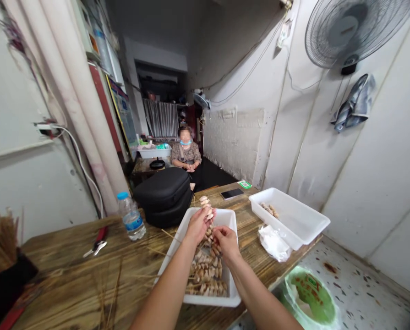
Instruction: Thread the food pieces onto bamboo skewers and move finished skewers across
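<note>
Big pale wall (239, 142) down R side. Wood table (57, 243) takes up the near part, L to centre. Far off, past the table, a seated person (186, 153) w/ hands together in front. Lg fan (345, 32) up on the R wall, checked cloth (354, 103) hanging below it.

White tray (213, 301) near centre of table, w/ loaded skewers (206, 275) in rows, a few bare stick ends poking out over its L rim. 2nd white tray (294, 220) at R edge of table, w/ small pile of food pcs (270, 210) at its far L end. Black case (163, 190) just far-L of the near tray. Bin (328, 302) w/ green bag on floor, near R. Dark holder (15, 270) w/ bundle of sticks, far L of table; water bottle (132, 220), blue cap, btwn holder & tray.

Left hand (199, 224) closed round the pale pcs on one skewer (205, 201), held tilted up over tray's far end. Right hand (227, 240) pinching that skewer's lower stick, thumb to fingertips.

Clear plastic bag (275, 243) nr 2nd tray; phone (232, 194) far side; keys (96, 247) L; green card (245, 184) by phone.
</note>
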Motion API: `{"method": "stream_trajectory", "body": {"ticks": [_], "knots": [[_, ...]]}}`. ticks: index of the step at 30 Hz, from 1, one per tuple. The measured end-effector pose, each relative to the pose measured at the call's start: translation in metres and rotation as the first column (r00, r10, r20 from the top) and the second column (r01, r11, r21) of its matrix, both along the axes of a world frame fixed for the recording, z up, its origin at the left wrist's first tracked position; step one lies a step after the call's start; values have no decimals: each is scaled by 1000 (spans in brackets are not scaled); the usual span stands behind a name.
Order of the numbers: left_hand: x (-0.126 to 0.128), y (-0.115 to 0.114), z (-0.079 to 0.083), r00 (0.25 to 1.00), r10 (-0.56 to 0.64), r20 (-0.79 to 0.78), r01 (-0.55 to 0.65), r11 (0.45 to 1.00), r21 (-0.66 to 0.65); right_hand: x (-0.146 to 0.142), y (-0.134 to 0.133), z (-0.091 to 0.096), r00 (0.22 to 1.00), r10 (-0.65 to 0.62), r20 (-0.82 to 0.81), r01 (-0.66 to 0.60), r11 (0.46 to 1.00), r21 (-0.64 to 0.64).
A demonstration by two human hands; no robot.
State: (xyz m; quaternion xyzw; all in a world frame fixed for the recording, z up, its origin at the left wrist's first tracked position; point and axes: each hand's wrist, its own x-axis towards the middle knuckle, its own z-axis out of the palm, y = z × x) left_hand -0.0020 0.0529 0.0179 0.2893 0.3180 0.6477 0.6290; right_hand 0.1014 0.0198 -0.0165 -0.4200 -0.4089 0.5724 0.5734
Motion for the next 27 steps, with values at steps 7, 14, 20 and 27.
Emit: {"method": "stream_trajectory", "body": {"ticks": [7, 14, 20, 27], "knots": [[3, -2, -4, 994, -59, -91, 58, 998, -7, 2, 3, -2, 994, -105, -12, 105, 994, 21], [0, 1, -11, 977, 45, -207, -57, 997, -53, 10, 3, 10, 972, -231, -49, 235, 966, 108], [1, 4, -19, 859, 79, -505, -124, 991, -56, 93, 37, 42, 907, -360, 219, 271, 896, 352], [4, 0, -26, 221, 116, -968, 127, 981, 146, 251, 102, 45, 153, -316, 936, 348, 904, 248]]}}
